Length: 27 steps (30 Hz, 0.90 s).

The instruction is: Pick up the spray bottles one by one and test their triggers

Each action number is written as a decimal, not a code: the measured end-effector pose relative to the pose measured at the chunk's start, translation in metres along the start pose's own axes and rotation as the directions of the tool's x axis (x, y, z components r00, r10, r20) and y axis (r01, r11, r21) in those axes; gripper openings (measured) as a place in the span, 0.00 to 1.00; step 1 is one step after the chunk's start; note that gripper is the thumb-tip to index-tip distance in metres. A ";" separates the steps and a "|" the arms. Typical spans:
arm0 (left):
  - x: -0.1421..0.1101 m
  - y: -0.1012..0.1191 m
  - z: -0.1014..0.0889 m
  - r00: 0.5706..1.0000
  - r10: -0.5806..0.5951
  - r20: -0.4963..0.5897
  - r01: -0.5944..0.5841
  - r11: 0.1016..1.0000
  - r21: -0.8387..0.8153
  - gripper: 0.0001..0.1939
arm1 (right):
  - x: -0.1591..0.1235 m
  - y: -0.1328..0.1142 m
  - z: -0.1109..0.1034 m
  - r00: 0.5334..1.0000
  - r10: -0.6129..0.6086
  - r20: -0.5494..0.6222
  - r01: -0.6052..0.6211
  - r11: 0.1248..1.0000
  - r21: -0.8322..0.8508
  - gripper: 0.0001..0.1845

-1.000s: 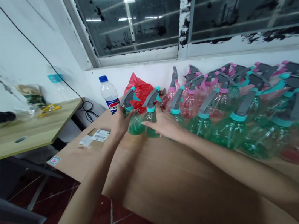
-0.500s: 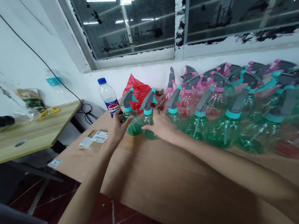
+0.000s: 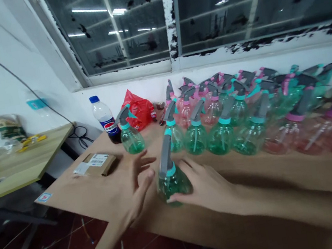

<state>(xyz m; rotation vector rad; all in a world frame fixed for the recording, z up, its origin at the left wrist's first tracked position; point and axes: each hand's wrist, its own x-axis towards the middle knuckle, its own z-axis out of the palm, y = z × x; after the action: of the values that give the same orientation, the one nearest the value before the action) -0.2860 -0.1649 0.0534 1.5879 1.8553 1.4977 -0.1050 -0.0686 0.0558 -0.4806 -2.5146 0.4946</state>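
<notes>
A green spray bottle [image 3: 172,179] with a grey trigger and teal collar stands near the front edge of the cardboard-covered table [image 3: 251,178]. My right hand [image 3: 206,185] is wrapped round its right side and base. My left hand [image 3: 137,189] hovers just left of it, fingers spread, one fingertip near the bottle. Another green spray bottle [image 3: 130,134] stands alone further back on the left. Several green and pink spray bottles [image 3: 231,117] are crowded in rows behind and to the right.
A cola bottle [image 3: 105,119] and a red plastic bag [image 3: 138,110] stand at the table's back left under the window. A small cardboard parcel [image 3: 96,163] lies on the left. A wooden desk [image 3: 10,165] stands further left.
My right hand has drawn one green spray bottle back toward the table's front edge. My left hand has let go of the other bottle, which stays at the back. The view has shifted right.
</notes>
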 end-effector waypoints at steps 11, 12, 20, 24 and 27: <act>0.011 0.079 0.101 0.834 0.318 0.452 -0.321 0.944 -0.071 0.47 | -0.092 0.032 -0.069 0.974 0.223 0.039 -0.205 0.941 -0.270 0.36; 0.015 0.088 0.114 0.832 0.310 0.460 -0.305 0.948 -0.087 0.46 | -0.096 0.036 -0.075 0.975 0.222 0.025 -0.207 0.940 -0.271 0.36; 0.039 0.133 0.202 0.830 0.255 0.497 -0.164 0.962 -0.219 0.26 | -0.135 0.081 -0.112 0.974 0.207 -0.088 -0.225 0.912 -0.343 0.40; 0.043 0.139 0.240 0.854 0.274 0.442 -0.173 0.951 -0.256 0.15 | -0.147 0.105 -0.122 0.974 0.142 -0.175 -0.197 0.914 -0.354 0.44; 0.045 0.142 0.262 0.882 0.280 0.378 -0.193 0.948 -0.251 0.11 | -0.151 0.124 -0.132 0.977 0.081 -0.197 -0.142 0.935 -0.324 0.43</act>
<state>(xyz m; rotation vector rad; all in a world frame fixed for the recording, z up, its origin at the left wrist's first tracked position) -0.0268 -0.0117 0.0756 1.9011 1.2694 1.2670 0.1176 0.0076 0.0421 -0.7657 -2.4090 0.0510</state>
